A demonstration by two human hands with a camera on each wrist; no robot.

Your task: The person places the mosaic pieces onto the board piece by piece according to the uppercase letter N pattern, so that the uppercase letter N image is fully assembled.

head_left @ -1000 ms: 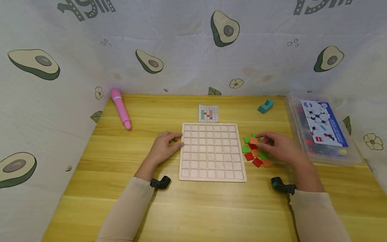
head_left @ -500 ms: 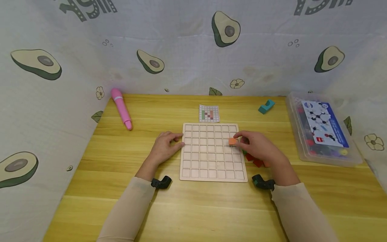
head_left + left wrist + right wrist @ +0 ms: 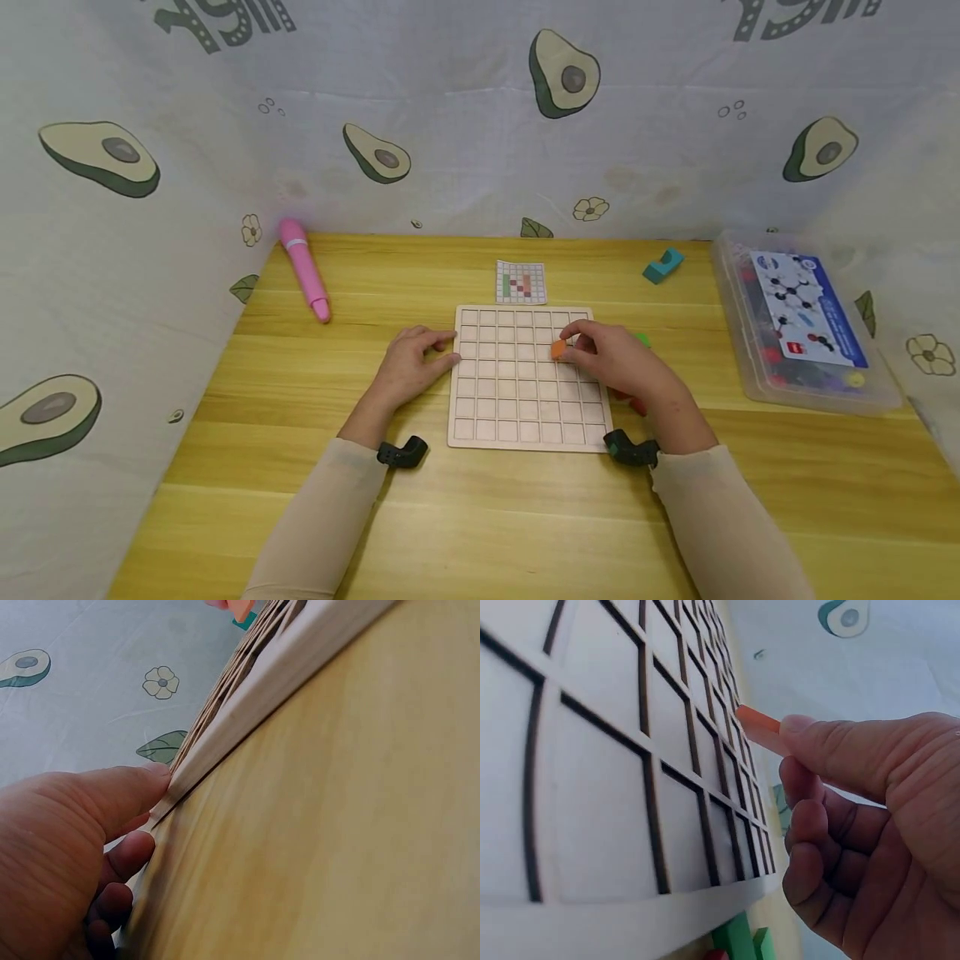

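A pale wooden board [image 3: 506,388] with a grid of square recesses lies flat on the table. My right hand [image 3: 619,359] pinches an orange square tile [image 3: 558,349] between thumb and fingers, over the board's upper right part. In the right wrist view the tile [image 3: 759,724] is tilted, one edge close to the grid; whether it touches cannot be told. At the board's left edge, my left hand [image 3: 406,365] rests with thumb and index fingertips touching the rim. Green [image 3: 643,339] and red tiles [image 3: 637,406] lie right of the board, mostly hidden behind my right hand.
Behind the board lies a small printed grid card [image 3: 521,283] with coloured squares. A pink microphone-shaped object [image 3: 305,271] is at the left. Toward the back right are a teal notched block [image 3: 663,266] and a clear plastic case [image 3: 806,321] with a molecule label.
My right hand has picked the orange tile from the pile and carried it left over the board, then a little further left. The left hand stays at the board's edge.
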